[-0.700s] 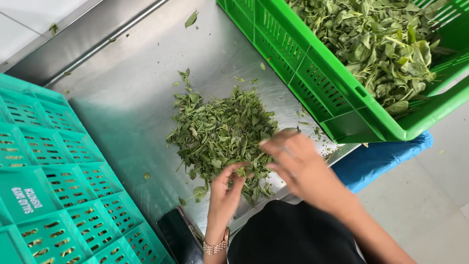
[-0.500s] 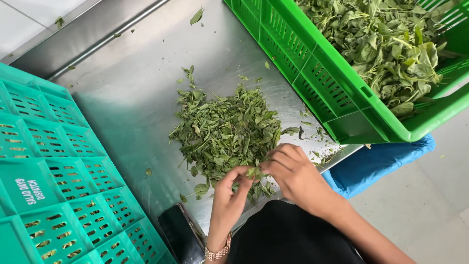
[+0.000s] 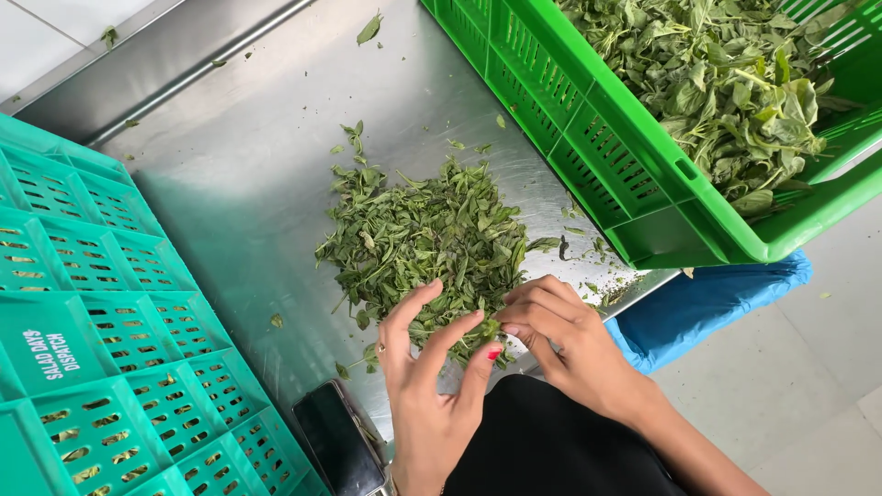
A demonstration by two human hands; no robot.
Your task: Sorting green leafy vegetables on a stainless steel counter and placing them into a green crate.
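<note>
Fingertips of both hands: pinched together on a small leafy sprig (image 3: 489, 329) at the near edge of the leaf pile (image 3: 427, 243)
Left hand (image 3: 432, 386): palm turned up and inward, thumb and two fingers raised, tips meeting the sprig
Right hand (image 3: 565, 335): knuckles up, fingers curled down onto the same sprig, wrist running off near right
Leaf pile: loose green leaves, spread on the steel table (image 3: 239, 156), just beyond the hands
Far right: bright green crate (image 3: 634, 156) heaped with leaves, overhanging the table edge
Left: teal crate (image 3: 83, 321), upturned
Near: dark phone (image 3: 338, 448), flat beside the left wrist
Below right: blue bag (image 3: 707, 298) on the floor
</note>
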